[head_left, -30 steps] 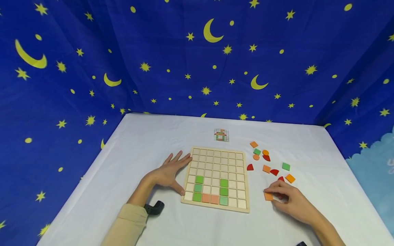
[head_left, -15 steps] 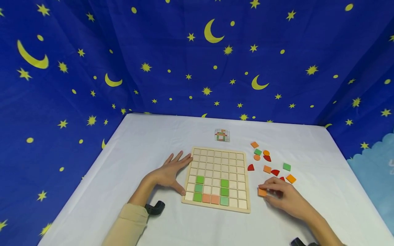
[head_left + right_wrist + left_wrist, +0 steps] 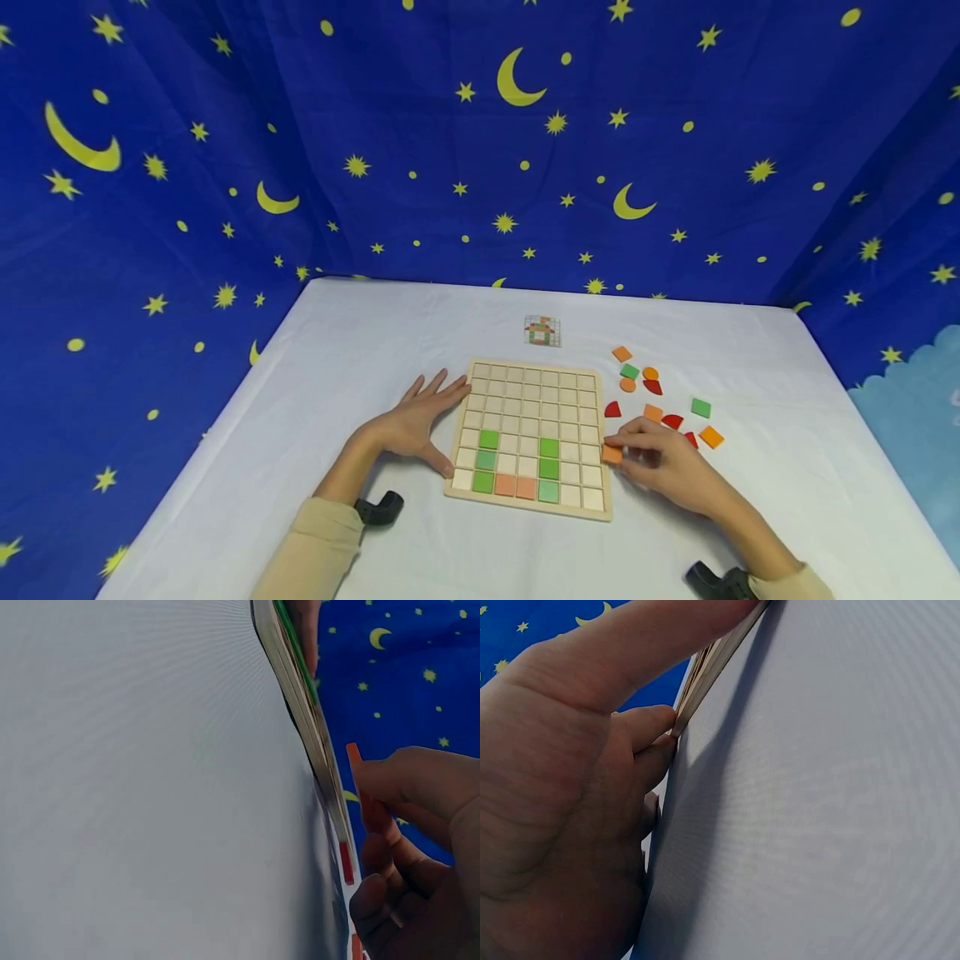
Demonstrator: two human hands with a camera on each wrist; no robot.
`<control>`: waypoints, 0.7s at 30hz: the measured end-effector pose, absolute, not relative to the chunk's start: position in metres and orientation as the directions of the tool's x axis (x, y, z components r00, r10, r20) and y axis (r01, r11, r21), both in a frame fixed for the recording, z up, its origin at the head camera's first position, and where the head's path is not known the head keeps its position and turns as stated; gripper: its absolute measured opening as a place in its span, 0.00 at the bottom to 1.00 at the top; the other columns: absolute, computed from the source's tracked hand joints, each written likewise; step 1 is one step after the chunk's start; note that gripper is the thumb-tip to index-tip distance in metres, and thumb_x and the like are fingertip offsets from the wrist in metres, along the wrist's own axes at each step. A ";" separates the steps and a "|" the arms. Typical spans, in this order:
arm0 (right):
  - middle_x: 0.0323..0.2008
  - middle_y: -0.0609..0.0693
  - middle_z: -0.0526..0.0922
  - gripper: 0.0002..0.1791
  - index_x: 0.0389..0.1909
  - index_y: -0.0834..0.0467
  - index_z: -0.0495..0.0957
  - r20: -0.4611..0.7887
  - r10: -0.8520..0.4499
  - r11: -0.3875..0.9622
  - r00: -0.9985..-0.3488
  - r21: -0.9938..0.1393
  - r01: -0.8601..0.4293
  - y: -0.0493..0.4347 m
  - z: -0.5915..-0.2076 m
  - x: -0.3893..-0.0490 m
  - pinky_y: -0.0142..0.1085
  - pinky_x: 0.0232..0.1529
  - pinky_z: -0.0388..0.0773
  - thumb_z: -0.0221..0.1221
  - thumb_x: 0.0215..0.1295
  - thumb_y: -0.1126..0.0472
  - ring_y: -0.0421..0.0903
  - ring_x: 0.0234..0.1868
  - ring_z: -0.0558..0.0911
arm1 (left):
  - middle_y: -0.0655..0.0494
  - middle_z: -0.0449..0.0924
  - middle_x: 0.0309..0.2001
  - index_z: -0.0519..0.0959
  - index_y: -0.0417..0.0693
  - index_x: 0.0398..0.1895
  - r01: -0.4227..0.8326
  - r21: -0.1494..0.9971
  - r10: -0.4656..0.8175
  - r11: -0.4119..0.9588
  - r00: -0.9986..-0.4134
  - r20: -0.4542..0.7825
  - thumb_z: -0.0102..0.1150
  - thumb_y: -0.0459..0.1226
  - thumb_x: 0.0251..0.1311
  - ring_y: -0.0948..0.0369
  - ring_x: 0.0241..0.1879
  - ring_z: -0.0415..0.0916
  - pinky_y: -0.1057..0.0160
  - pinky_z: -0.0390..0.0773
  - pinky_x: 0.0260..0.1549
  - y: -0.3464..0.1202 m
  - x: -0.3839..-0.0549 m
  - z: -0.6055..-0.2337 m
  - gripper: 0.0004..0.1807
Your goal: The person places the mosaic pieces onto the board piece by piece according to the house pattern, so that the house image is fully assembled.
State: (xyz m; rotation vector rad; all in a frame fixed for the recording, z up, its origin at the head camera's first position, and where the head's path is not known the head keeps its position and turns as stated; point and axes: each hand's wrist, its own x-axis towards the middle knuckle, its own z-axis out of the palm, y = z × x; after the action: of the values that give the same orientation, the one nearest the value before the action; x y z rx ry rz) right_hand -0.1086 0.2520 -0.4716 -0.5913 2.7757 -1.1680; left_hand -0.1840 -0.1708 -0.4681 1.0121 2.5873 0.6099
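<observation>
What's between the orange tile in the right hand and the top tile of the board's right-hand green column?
Two unfilled cells, then the board's right rim, which the orange tile partly overlaps in the head view.

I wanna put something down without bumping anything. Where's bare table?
Two patches: the white cloth beyond the left hand, left of the picture card; and in front of the board, between the forearms. Crowded: right of the board, with loose tiles and the right hand.

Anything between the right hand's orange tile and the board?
Nothing visible: in the head view the orange tile, in the right hand, is at the right edge of the board; the nearest red piece lies farther back.
</observation>
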 end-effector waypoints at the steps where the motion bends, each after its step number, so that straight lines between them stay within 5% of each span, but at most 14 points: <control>1: 0.41 0.36 0.78 0.18 0.48 0.45 0.84 0.082 -0.376 0.634 -0.923 -0.704 -0.321 0.250 -0.471 -0.110 0.31 0.34 0.74 0.69 0.56 0.59 0.41 0.38 0.74 | 0.57 0.38 0.77 0.47 0.52 0.77 0.569 0.486 0.694 0.663 -0.710 -0.116 0.70 0.71 0.25 0.50 0.74 0.27 0.46 0.27 0.68 -0.171 -0.184 -0.468 0.73; 21: 0.42 0.38 0.77 0.17 0.49 0.50 0.84 0.144 -0.487 0.556 -0.861 -0.709 -0.433 0.212 -0.468 -0.133 0.32 0.32 0.74 0.68 0.58 0.58 0.43 0.38 0.74 | 0.57 0.38 0.77 0.47 0.51 0.77 0.565 0.496 0.694 0.660 -0.711 -0.115 0.71 0.69 0.26 0.49 0.74 0.27 0.45 0.27 0.68 -0.171 -0.183 -0.466 0.73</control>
State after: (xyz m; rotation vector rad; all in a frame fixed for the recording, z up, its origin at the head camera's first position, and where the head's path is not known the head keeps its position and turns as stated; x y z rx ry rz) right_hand -0.1335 0.2117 -0.4676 -0.8024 2.7101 -1.2054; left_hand -0.1829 -0.1711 -0.4665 1.0066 2.5839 0.6267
